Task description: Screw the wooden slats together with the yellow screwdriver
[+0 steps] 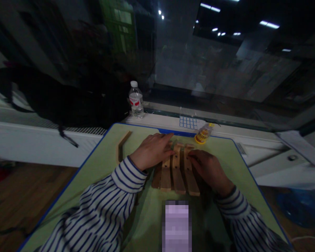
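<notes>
Several curved wooden pieces (179, 175) with small dark holes lie side by side on the pale green table (94, 182). My left hand (153, 150) reaches over the upper part of the left pieces. Its index finger and thumb are stretched out and apart, and the thumb tip touches the wood. At the rightmost piece, my right hand (210, 169) has its fingertips pinched together close to a hole. Anything between those fingertips is too small or hidden to make out. An angled wooden piece (119, 147) lies apart, left of my left hand.
A small clear container with a yellow lid and base (204, 133) stands at the table's far edge. Beyond it are a windowsill, a water bottle (136, 101) and a black bag (68, 101). A pixelated lilac rectangle (176, 227) covers the near middle.
</notes>
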A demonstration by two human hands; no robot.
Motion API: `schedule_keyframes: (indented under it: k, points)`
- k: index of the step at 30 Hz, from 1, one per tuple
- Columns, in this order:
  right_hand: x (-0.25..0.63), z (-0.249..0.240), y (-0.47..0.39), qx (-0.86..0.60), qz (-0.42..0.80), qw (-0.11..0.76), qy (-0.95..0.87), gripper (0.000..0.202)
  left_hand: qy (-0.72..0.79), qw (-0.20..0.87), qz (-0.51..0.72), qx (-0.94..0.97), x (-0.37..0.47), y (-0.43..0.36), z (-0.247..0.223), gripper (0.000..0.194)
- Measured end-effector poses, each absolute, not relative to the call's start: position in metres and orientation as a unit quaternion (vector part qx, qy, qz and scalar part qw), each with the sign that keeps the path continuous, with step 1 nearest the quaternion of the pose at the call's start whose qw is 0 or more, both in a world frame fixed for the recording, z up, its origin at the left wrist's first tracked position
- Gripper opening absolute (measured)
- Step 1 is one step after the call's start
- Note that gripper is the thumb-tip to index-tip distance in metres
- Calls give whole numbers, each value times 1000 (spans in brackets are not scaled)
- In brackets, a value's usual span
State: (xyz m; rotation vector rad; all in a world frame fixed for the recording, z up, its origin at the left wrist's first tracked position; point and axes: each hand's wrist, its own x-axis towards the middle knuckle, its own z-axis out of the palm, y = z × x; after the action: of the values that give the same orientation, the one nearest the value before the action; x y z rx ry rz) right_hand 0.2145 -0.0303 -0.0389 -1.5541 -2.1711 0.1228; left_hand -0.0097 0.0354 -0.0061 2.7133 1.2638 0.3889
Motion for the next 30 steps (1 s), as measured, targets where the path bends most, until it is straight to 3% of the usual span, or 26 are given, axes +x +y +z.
schedule_keyframes:
  k: [30]
  points:
    - [213,-35,-31,-562,35,218,-797,18,414,46,125,901,-11,36,-6,58]
